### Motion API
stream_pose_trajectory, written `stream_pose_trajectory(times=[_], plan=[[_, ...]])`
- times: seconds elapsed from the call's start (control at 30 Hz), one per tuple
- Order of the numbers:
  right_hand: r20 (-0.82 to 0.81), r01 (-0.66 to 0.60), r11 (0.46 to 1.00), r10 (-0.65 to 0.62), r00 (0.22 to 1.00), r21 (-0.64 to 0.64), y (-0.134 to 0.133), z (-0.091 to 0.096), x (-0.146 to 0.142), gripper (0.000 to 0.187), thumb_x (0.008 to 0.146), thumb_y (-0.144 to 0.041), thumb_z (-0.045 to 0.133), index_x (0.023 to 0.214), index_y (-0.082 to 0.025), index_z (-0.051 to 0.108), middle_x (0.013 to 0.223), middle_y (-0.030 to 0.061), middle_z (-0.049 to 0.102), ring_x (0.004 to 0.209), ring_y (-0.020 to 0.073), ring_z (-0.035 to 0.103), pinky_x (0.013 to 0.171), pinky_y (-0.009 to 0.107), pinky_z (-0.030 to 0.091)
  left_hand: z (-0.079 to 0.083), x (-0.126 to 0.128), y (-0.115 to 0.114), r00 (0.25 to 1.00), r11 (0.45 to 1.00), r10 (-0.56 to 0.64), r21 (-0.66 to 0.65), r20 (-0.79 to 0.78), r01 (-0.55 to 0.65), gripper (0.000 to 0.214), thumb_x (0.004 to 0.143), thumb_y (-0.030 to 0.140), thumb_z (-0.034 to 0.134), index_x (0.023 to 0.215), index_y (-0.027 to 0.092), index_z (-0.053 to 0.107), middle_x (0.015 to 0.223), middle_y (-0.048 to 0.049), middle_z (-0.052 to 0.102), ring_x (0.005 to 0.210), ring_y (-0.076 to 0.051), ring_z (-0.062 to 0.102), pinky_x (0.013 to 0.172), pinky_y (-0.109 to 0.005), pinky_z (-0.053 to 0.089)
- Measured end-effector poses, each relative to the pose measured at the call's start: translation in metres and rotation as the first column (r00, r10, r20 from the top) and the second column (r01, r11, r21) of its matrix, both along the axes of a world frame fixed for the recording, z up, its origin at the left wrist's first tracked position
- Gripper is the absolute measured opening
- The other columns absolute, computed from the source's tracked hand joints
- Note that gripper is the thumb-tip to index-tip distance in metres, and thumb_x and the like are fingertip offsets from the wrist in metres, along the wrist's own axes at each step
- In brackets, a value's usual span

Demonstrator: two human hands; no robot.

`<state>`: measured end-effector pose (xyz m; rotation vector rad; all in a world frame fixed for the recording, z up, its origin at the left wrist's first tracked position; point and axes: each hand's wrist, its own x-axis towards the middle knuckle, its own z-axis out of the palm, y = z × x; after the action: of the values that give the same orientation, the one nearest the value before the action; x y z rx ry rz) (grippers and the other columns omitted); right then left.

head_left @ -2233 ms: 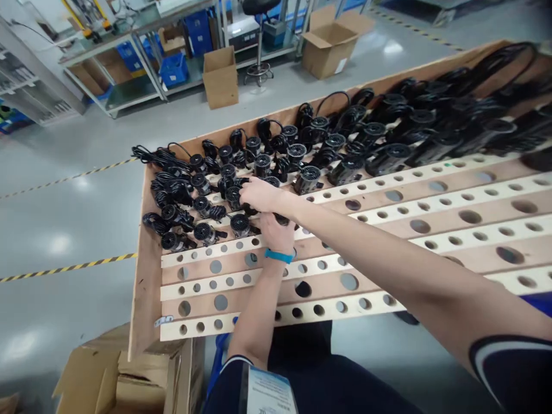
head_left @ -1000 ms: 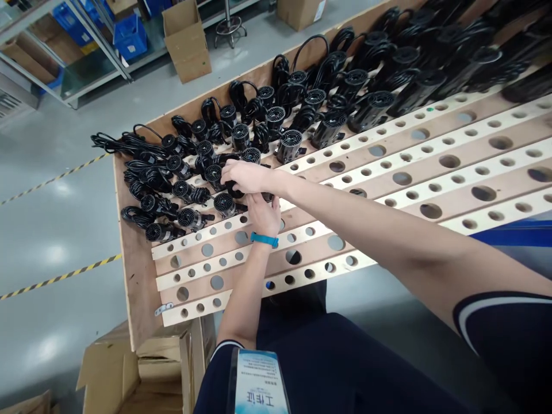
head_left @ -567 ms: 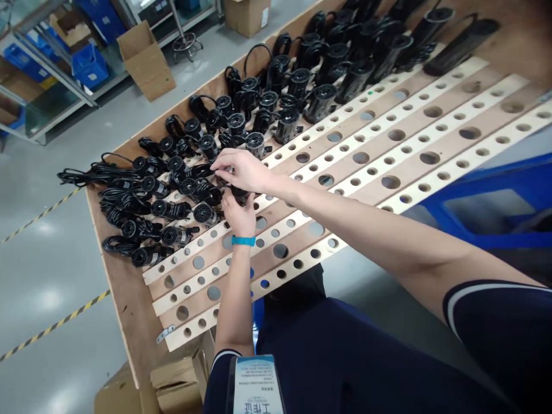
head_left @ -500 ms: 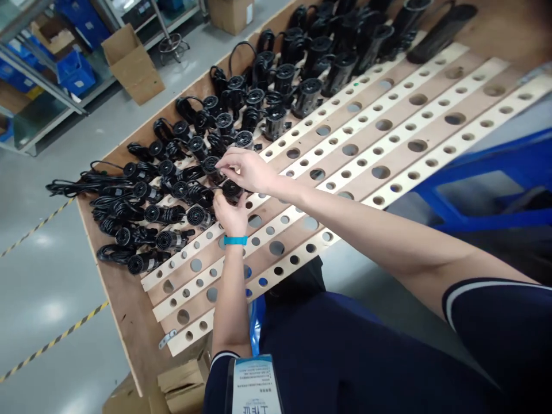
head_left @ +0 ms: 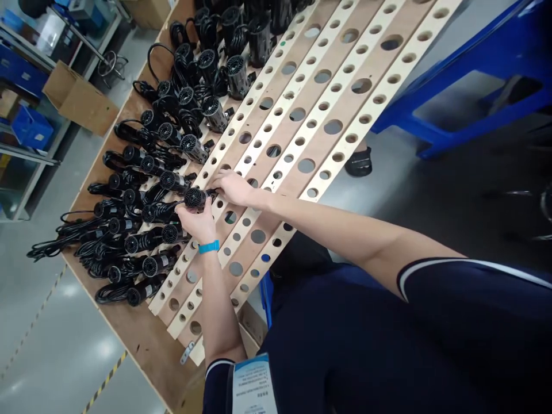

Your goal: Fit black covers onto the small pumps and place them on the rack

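My left hand [head_left: 197, 223], with a teal wristband [head_left: 209, 247], grips a black cylindrical corded unit [head_left: 195, 198] with a round grilled end. My right hand [head_left: 230, 188] is just to the right of it, its fingers pinching the unit's black cord [head_left: 211, 192]. Several similar black units with coiled cords [head_left: 215, 114] lie in rows on a plywood board [head_left: 142, 339] left of my hands. Pale slats drilled with round holes [head_left: 302, 109] run beneath my hands and wrists.
A blue metal frame [head_left: 457, 109] stands right of the board, with a black sandal [head_left: 359, 164] on the floor nearby. A cardboard box [head_left: 80, 98] and shelving with blue crates [head_left: 32, 127] stand at the upper left. Yellow-black tape [head_left: 103, 385] marks the floor.
The view has swung, turning the board diagonally. My hands have moved toward the slatted end, and the black unit now shows its grilled end, held in my left hand.
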<state>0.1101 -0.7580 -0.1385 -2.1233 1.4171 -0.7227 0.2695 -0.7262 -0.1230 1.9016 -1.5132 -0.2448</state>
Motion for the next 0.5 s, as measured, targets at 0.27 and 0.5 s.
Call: stream_pose_trajectory(times=[0.27,0.5], plan=[[0.024,-0.012,1.0,0.012,1.0,-0.002,-0.006,-0.001,-0.003,0.033,0.084,0.0,0.054,0.105,-0.011,0.077,0.111,0.0152,0.074,0.109,0.026,0.06,0.099,0.038,0.042,0.033,0.011,0.021,0.991,0.993,-0.113,0.02,-0.068,0.114,0.041,0.078,0.036,0.081,0.109,0.015,0.062,0.103,-0.0112,0.075,0.092,-0.022,0.075,0.087,-0.036,0.061],[0.11,-0.023,0.996,0.032,0.993,-0.081,0.018,0.083,-0.027,0.026,0.095,-0.01,0.058,0.116,-0.013,0.073,0.122,0.0139,0.07,0.112,0.0225,0.065,0.099,0.036,0.05,0.061,0.01,0.088,0.979,0.983,-0.147,-0.134,-0.138,0.128,0.029,0.092,0.042,0.061,0.106,0.017,0.068,0.104,-0.0117,0.076,0.092,-0.023,0.074,0.084,-0.037,0.062]])
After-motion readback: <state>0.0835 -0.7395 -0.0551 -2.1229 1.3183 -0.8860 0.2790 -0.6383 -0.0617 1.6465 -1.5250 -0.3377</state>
